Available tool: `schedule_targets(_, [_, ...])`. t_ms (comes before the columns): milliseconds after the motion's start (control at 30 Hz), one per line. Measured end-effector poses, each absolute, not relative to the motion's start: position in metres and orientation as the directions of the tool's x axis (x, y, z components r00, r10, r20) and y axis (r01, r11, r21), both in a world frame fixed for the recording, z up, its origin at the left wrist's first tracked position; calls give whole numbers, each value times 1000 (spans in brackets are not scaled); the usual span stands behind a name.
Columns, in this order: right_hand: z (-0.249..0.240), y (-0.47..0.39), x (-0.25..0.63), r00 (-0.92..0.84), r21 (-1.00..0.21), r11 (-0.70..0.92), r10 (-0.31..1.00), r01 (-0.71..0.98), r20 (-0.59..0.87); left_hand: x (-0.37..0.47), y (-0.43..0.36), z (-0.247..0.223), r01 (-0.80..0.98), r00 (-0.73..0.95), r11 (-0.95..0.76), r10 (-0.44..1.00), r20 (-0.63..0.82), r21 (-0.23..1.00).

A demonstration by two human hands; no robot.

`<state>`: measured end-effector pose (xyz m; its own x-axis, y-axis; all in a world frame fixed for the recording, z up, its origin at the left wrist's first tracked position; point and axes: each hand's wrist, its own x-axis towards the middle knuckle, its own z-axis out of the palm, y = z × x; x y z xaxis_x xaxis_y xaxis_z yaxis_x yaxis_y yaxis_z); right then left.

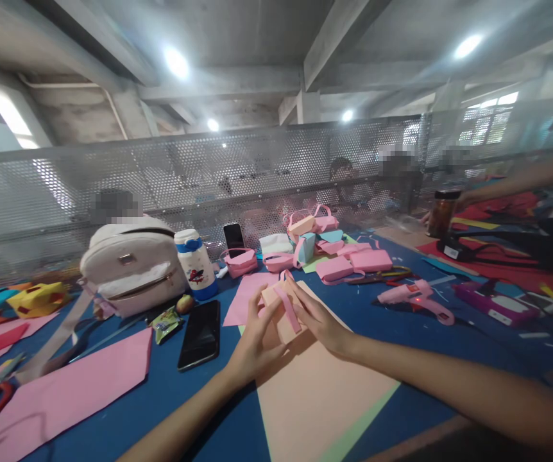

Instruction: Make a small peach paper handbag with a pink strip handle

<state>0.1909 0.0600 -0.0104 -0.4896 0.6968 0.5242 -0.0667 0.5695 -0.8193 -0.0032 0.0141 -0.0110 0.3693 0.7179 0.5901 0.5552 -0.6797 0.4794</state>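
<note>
My left hand [257,340] and my right hand [323,321] are closed round a small peach paper box [271,296] from either side. A pink paper strip [287,309] runs across the box. My left thumb reaches beneath it, and my right fingers lie along its far edge. Under both hands lies a large peach paper sheet [324,398], with a green sheet [370,420] showing at its edge. Just beyond, a pink sheet [245,298] rests on the blue table. Part of the box is hidden by my fingers.
To the right lies a pink glue gun [414,296] with a red light. Finished-looking pink paper bags [371,258] are piled ahead. Left stand a white backpack [132,263] and a bottle [194,266], near a black phone [200,335]. Another person's arm [521,183] reaches in at right.
</note>
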Motion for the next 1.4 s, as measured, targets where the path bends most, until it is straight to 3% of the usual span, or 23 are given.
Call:
schedule_targets(667, [-1, 49, 195, -614, -812, 583, 643, 5, 458, -1, 14, -8, 588, 283, -656, 715, 640, 473])
schedule_targets(1033, [3, 55, 198, -569, -736, 668, 564, -113, 599, -3, 17, -13, 542, 229, -655, 718, 657, 527])
schedule_targets(1400, [3, 56, 196, -547, -768, 626, 601, -132, 583, -2, 17, -11, 525, 209, -662, 710, 673, 535])
